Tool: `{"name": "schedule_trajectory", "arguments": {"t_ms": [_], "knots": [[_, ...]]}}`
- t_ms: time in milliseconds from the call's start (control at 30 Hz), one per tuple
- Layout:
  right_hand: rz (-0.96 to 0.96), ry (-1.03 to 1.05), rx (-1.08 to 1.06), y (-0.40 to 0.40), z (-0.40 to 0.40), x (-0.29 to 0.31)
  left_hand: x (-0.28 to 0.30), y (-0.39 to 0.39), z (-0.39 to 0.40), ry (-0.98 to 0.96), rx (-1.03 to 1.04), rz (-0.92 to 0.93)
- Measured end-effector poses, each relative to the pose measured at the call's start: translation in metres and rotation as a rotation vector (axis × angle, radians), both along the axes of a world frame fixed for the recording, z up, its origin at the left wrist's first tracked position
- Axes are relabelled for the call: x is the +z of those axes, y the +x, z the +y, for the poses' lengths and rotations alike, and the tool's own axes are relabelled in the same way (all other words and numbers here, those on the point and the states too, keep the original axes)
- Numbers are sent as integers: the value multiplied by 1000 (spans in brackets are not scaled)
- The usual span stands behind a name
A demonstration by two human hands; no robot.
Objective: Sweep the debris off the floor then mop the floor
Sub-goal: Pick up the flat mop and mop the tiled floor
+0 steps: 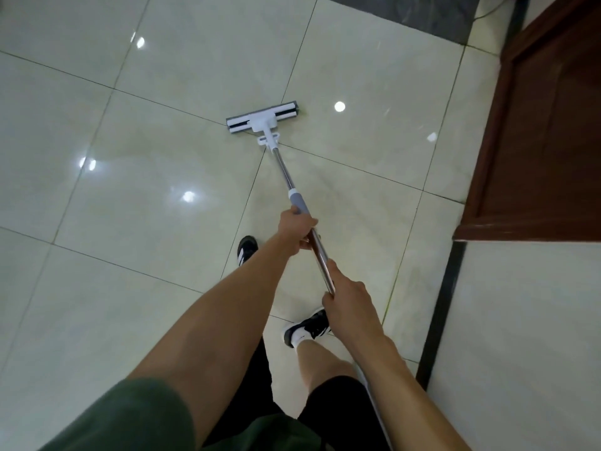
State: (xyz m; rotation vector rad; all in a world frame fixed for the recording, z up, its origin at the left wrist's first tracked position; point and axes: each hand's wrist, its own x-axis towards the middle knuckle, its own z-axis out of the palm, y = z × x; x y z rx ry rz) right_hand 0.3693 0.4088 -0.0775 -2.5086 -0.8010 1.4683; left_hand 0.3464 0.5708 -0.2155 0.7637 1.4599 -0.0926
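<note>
A flat mop with a white and grey head (262, 120) lies flat on the glossy cream tiled floor (169, 196) ahead of me. Its metal pole (283, 170) runs back toward me and carries a grey sleeve. My left hand (296, 230) grips the pole just below that sleeve. My right hand (349, 296) grips the pole lower down, closer to my body. A damp sheen shows on the tiles left of the pole.
A dark wooden door (540, 125) and a white wall with a black skirting strip (439, 314) stand on the right. A dark mat (409, 11) lies at the far edge. My two feet in black shoes (309, 325) stand below the hands.
</note>
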Motion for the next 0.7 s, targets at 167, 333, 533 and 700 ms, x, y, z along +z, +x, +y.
{"name": "schedule_trajectory", "arguments": {"t_ms": [167,333,533,700], "knots": [[-2,-65,2,-7,48,-4,-6,-9,45,-27,38,-22],[-48,-34,-7,-22,132,-12,-15,-20,129,-17,28,-68],[-82,20,-18,-32,253,-39,-23,-24,256,13,22,-82],[-105,65,35,-42,326,-48,-23,-35,331,62,1,-67]]}}
